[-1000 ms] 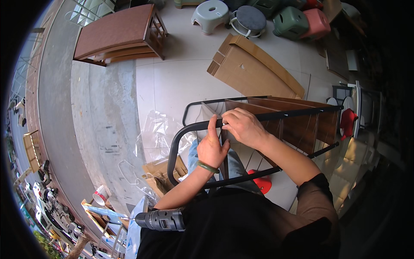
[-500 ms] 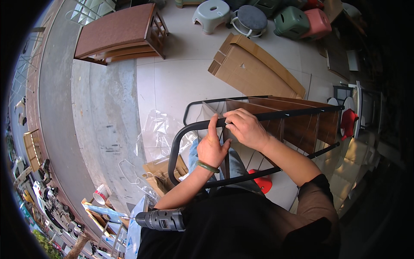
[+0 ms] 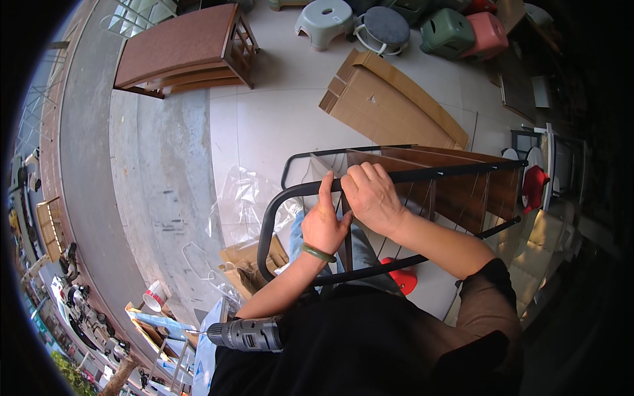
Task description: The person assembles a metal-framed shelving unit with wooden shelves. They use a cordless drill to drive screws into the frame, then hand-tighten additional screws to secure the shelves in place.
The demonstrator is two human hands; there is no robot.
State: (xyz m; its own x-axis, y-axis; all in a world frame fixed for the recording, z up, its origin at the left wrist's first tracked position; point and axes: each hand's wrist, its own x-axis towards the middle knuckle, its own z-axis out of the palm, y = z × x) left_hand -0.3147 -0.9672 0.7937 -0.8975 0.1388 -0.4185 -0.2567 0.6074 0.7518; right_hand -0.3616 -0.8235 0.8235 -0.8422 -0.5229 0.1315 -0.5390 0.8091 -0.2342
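Observation:
A shelf rack with brown boards (image 3: 456,195) and a black tubular frame (image 3: 267,231) lies on its side before me, its rounded end to the left. My left hand (image 3: 321,226), with a green bangle on its wrist, grips the upper tube; one finger reaches over it and the thumb points right, while the other fingers are mostly hidden. Just right of it, my right hand (image 3: 373,197) is closed over the same tube, knuckles up. Whether a small part is under its fingertips cannot be seen. A grey power drill (image 3: 247,335) with a bit lies at my left side, near the elbow.
Beyond the rack lies flattened cardboard (image 3: 389,99). Clear plastic wrap (image 3: 241,201) and torn cardboard (image 3: 251,267) lie to the left. A red stool (image 3: 399,276) shows below the rack. Several plastic stools (image 3: 323,23) and a brown table (image 3: 175,49) stand at the back.
My right hand has turned from a fingertip pinch at the tube to a knuckles-up hold over it, and its forearm has dropped slightly. My left hand and the rack have hardly moved.

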